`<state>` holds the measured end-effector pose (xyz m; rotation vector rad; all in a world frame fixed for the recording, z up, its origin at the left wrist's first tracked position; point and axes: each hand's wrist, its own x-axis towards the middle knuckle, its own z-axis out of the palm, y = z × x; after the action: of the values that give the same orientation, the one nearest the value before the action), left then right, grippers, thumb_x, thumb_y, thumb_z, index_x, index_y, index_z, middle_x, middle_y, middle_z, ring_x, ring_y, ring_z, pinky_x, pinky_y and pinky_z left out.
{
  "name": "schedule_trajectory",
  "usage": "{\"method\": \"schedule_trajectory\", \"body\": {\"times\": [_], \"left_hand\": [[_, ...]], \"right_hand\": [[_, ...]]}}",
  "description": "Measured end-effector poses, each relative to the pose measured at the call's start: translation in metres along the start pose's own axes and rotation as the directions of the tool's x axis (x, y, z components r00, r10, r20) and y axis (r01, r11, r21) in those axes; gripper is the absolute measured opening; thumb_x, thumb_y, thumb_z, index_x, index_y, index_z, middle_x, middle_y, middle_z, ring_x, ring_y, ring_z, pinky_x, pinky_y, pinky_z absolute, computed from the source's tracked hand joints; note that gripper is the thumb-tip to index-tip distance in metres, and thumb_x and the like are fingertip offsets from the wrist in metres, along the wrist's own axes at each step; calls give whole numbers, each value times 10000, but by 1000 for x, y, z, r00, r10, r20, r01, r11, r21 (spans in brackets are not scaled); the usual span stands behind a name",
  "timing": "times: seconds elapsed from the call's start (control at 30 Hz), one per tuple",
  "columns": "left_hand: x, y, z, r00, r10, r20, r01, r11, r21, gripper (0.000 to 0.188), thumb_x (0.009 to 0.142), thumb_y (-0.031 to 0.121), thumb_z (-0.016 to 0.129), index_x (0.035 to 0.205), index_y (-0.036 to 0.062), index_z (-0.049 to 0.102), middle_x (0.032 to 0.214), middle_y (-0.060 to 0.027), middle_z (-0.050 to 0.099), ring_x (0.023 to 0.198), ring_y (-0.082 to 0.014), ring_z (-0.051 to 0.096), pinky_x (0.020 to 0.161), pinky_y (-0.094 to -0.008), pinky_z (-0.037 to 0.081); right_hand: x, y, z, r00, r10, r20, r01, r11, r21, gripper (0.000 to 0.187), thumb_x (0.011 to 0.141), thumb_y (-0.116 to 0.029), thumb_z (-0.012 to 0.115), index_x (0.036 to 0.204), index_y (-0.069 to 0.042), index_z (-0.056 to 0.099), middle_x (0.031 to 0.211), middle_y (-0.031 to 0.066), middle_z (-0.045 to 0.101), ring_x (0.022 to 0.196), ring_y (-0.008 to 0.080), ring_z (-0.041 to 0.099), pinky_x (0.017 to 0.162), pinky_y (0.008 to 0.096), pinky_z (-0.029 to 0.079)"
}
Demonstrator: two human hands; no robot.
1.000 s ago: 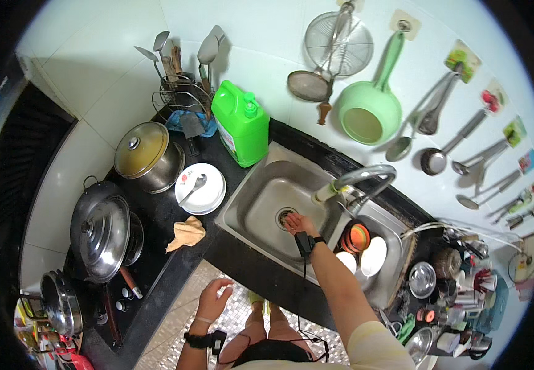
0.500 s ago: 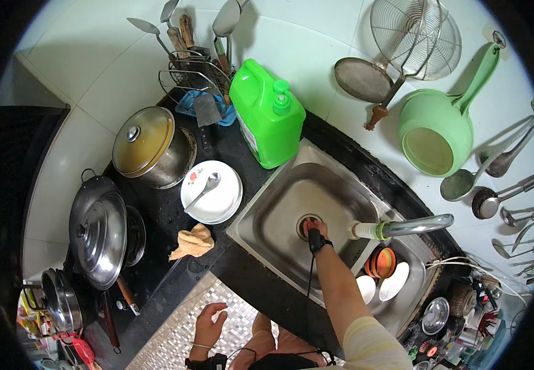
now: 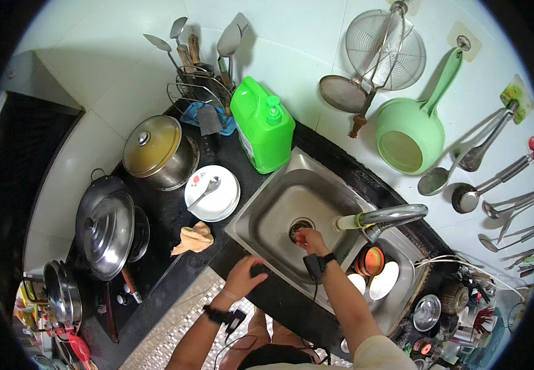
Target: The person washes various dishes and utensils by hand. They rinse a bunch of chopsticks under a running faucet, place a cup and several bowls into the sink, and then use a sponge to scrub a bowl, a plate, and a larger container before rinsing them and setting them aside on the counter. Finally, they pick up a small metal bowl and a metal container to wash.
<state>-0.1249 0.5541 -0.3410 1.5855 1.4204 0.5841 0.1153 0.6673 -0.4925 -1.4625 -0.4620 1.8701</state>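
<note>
In the stainless sink (image 3: 260,231), my right hand (image 3: 310,240) is at the near edge of the round drain (image 3: 302,228), its fingers drawn together. Whatever they pinch, if anything, is too small to make out. My left hand (image 3: 242,279) is over the counter's front edge beside the sink, fingers curled at a small black object (image 3: 259,269) whose kind I cannot tell. Above the sink reaches the metal faucet (image 3: 393,214). Orange bowls (image 3: 370,261) and a white dish (image 3: 384,280) sit in the smaller basin at the right.
Left of the sink stand white plates (image 3: 224,206) with a spoon (image 3: 205,192), a tan cloth (image 3: 193,238) and a green jug (image 3: 264,132). A lidded pot (image 3: 156,151) and a wok (image 3: 103,231) are farther left. Ladles (image 3: 433,182) and a green dipper (image 3: 410,135) hang on the wall.
My right hand has drawn slightly back from the drain, uncovering more of it. My left hand has come up and forward to the counter edge, with a black object now at its fingers.
</note>
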Motion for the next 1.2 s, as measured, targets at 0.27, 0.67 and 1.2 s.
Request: {"method": "schedule_trajectory", "body": {"times": [0.27,0.67,1.2], "left_hand": [[53,50,24,951,308,-31,-290,923,251,962,564,182,793,1359,99,257,1196,-104,510,1212,-294,361,1034,-431,205],[47,58,26,976,172,-131,-202,945,-259,985,567,148,789,1357,123,202,1102,-150,542,1113,-306,474,924,-356,390],[38,101,15,964,153,-219,-175,981,-85,902,729,523,635,1396,104,196,1351,-151,397,1273,-259,348,1026,-550,36]], "right_hand": [[-156,-78,52,974,-72,213,145,926,-349,138,871,-189,532,921,-68,578,767,7,594,646,89,526,613,230,430],[-215,-69,41,734,-671,105,615,591,-522,286,793,-87,574,1075,-52,538,962,86,581,778,170,570,677,294,446],[-211,-80,44,646,-761,63,588,443,-677,744,630,-369,751,1210,-42,419,1133,119,547,1042,260,528,928,417,308]]}}
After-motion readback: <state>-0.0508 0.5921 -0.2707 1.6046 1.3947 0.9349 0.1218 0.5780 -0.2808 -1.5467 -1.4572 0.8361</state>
